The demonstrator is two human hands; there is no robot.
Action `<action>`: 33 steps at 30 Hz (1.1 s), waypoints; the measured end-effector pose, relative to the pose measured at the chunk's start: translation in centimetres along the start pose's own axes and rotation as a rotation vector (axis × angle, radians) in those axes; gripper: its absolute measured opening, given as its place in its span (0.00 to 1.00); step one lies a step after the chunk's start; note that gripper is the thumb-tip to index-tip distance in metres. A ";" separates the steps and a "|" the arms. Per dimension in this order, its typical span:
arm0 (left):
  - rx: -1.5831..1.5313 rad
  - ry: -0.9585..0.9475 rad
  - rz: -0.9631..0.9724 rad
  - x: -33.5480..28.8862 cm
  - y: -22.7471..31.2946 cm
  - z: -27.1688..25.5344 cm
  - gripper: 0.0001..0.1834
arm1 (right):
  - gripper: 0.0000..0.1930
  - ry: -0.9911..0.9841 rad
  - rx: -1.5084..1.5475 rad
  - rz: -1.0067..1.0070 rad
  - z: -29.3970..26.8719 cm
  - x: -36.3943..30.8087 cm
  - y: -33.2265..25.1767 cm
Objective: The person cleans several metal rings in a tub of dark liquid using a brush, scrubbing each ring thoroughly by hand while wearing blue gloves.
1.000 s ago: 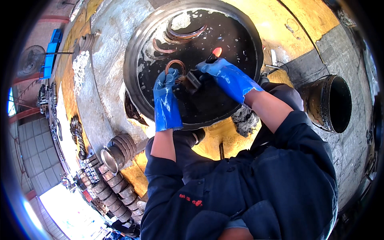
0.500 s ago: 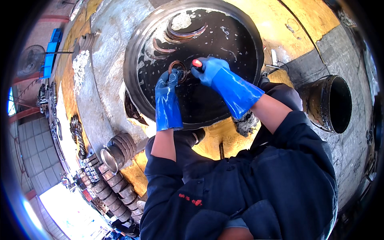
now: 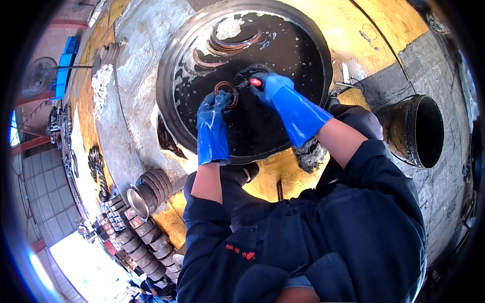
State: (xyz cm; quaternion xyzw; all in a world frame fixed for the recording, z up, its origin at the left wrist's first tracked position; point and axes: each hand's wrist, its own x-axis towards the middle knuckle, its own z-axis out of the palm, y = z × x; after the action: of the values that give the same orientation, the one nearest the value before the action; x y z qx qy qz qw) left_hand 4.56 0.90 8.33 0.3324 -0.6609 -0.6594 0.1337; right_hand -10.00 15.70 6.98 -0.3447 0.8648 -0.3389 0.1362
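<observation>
My left hand [image 3: 211, 107], in a blue rubber glove, grips a small brown metal ring [image 3: 235, 94] by its near left side, over the dark liquid of a wide round basin [image 3: 167, 76]. To the right, my gloved right hand [image 3: 275, 87] is closed round a tool with a red-ended handle [image 3: 255, 82]. The tool's working end is hidden, so its kind does not show. The two hands are apart, with the ring a little left of the tool. Larger curved metal rings [image 3: 230, 45] lie partly sunk in the liquid at the basin's far side, beside pale foam.
A dark, dirty bucket [image 3: 422, 132] lies tilted on the floor at right. At left stand a ribbed metal cylinder [image 3: 146, 194], stacks of metal rings [image 3: 144, 245] and a coiled dark chain or spring [image 3: 97, 169]. A grey clump [image 3: 310, 155] sits by the basin's near edge.
My right hand and its tool have moved slightly right, away from the ring. The ring is tilted more to face up, and the liquid ripples near the tool.
</observation>
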 end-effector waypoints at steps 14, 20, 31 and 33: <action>0.192 -0.026 0.175 -1.2 2.4 2.0 0.14 | 0.16 -0.305 0.856 0.374 -1.7 0.4 -0.1; 0.213 -0.003 0.244 0.5 -1.0 -0.1 0.15 | 0.15 -0.329 0.709 0.301 -1.5 0.3 -2.1; 0.106 0.131 0.066 -1.1 1.4 -0.5 0.19 | 0.15 -0.086 0.196 0.020 0.4 -0.3 0.2; 0.106 0.159 0.062 -1.2 1.7 -0.3 0.17 | 0.12 -0.070 0.339 -0.093 0.2 -1.1 -1.4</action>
State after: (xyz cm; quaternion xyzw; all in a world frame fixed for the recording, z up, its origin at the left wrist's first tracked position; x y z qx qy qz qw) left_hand 5.19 1.31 10.30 0.3697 -0.6922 -0.5907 0.1882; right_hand -8.39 15.61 7.75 -0.3678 0.7731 -0.4737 0.2064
